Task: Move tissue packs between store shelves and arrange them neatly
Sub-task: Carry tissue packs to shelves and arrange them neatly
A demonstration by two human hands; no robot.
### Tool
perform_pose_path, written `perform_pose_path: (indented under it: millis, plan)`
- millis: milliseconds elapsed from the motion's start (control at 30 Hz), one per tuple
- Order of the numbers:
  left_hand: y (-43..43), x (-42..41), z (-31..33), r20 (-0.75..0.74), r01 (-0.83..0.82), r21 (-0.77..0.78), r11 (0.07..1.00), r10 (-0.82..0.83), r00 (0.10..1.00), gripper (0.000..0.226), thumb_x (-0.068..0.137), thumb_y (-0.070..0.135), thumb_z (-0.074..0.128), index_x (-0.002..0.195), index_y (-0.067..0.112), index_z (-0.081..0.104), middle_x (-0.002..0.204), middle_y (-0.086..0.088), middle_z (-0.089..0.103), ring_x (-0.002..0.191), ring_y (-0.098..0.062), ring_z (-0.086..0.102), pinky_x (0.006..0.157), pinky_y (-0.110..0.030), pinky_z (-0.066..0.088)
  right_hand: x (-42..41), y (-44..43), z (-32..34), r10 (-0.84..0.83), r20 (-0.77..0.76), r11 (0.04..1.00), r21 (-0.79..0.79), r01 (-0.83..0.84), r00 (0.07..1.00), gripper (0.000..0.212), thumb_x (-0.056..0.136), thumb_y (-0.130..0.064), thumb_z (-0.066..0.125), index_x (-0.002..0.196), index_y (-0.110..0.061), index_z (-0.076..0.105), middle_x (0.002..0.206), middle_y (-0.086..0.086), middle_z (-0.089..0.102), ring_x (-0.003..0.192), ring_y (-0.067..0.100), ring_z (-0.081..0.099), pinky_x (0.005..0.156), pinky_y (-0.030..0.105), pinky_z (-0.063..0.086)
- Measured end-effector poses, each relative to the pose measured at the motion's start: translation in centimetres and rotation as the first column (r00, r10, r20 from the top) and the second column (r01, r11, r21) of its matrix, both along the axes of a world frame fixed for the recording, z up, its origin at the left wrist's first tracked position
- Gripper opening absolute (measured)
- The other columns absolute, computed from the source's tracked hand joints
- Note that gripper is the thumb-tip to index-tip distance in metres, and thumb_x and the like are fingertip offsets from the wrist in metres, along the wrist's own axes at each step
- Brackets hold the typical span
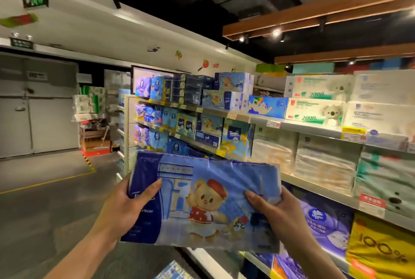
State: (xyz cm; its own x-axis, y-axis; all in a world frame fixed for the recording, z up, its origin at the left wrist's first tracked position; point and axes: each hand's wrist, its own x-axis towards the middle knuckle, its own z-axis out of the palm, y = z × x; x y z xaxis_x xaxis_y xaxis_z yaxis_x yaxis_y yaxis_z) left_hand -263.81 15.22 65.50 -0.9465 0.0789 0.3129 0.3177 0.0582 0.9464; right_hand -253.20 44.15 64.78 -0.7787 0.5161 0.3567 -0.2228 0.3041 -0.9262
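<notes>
One flat, rectangular tissue pack (202, 202) in glossy, creased blue film, printed with a cartoon bear and an arch, is held in mid-air before the shelves (314, 127), touching none; the left hand (122, 209) is closed on its dark-blue left end, thumb laid across the front; the right hand (278, 211) is closed on its right edge, fingers (254, 199) pressed into the wrapper; two white boxes (314, 111) with koala prints are stacked on the top shelf; soft film-wrapped bundles are packed below; one yellow pack (379, 251) is seen lower right.
</notes>
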Motion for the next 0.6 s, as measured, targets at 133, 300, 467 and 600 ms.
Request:
perform_pose_path:
  millis: [133, 300, 467, 600]
  plan:
    - [2.9, -10.0, -0.1, 0.013, 0.019, 0.011, 1.000, -0.019, 1.000, 0.027, 0.077, 0.047, 0.073, 0.097, 0.031, 0.064, 0.075, 0.023, 0.073, 0.072, -0.011, 0.071, 0.063, -0.032, 0.050, -9.7, 2.4, 0.0, -0.070, -0.019, 0.998, -0.001, 0.070, 0.997, 0.060, 0.052, -0.051, 0.087, 0.095, -0.012, 0.070, 0.080, -0.001, 0.078, 0.074, 0.019, 0.075, 0.066, 0.042, 0.060]
    - [5.0, -23.5, 2.8, 0.001, 0.097, 0.030, 0.995, -0.097, 0.995, 0.032, 0.078, 0.047, 0.071, 0.104, 0.029, 0.066, 0.086, 0.015, 0.076, 0.073, -0.010, 0.074, 0.066, -0.033, 0.052, -22.2, 4.2, 3.4, -0.040, -0.034, 0.999, 0.033, 0.041, 0.999, 0.049, 0.061, -0.043, 0.087, 0.093, -0.011, 0.068, 0.079, 0.002, 0.078, 0.070, 0.021, 0.075, 0.067, 0.048, 0.062]
    - [6.1, -35.9, 3.0, -0.012, 0.127, 0.100, 0.987, -0.126, 0.992, 0.036, 0.074, 0.047, 0.075, 0.105, 0.029, 0.068, 0.092, 0.006, 0.078, 0.084, -0.017, 0.074, 0.073, -0.036, 0.056, -32.6, 4.8, 5.9, -0.073, -0.077, 0.989, 0.120, 0.082, 0.994, 0.039, 0.068, -0.038, 0.087, 0.094, -0.015, 0.069, 0.078, -0.009, 0.077, 0.065, 0.010, 0.073, 0.052, 0.025, 0.055]
    - [6.2, -46.4, 2.5, -0.029, 0.223, 0.110, 0.969, -0.221, 0.975, 0.037, 0.077, 0.044, 0.075, 0.109, 0.028, 0.069, 0.098, 0.005, 0.078, 0.086, -0.018, 0.075, 0.075, -0.038, 0.058, -40.9, 4.1, 5.7, -0.124, -0.094, 0.981, 0.137, 0.136, 0.988, 0.043, 0.065, -0.043, 0.085, 0.096, -0.019, 0.067, 0.082, -0.004, 0.077, 0.068, 0.009, 0.073, 0.056, 0.025, 0.056]
